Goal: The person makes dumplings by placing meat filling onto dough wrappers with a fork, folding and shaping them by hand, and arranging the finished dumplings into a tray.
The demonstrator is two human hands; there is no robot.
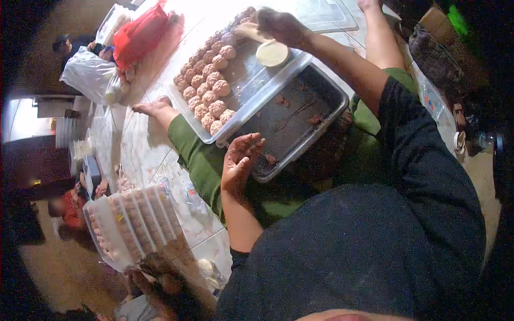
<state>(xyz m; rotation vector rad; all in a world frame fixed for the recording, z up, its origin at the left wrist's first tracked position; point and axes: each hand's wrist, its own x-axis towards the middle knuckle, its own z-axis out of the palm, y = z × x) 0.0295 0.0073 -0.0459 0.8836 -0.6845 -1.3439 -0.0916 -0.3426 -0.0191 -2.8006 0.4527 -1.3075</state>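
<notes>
My left hand is raised at the near edge of a black tray, fingers loosely curled and apart. Pale bits cling to its fingertips, and nothing is held. The tray has meat scraps and a fork in it. Beyond it, a clear plastic container holds rows of lumpy meat-filled balls along its left side. My right hand, blurred, is over the container's far right part, pinching what looks like a thin dough wrapper. Just below that hand lies a round pale stack of wrappers.
Stacked clear containers of similar balls stand on the tiled floor at lower left. A red plastic bag and a white bag lie at upper left. A clear lid is at the top. Other people sit at the left.
</notes>
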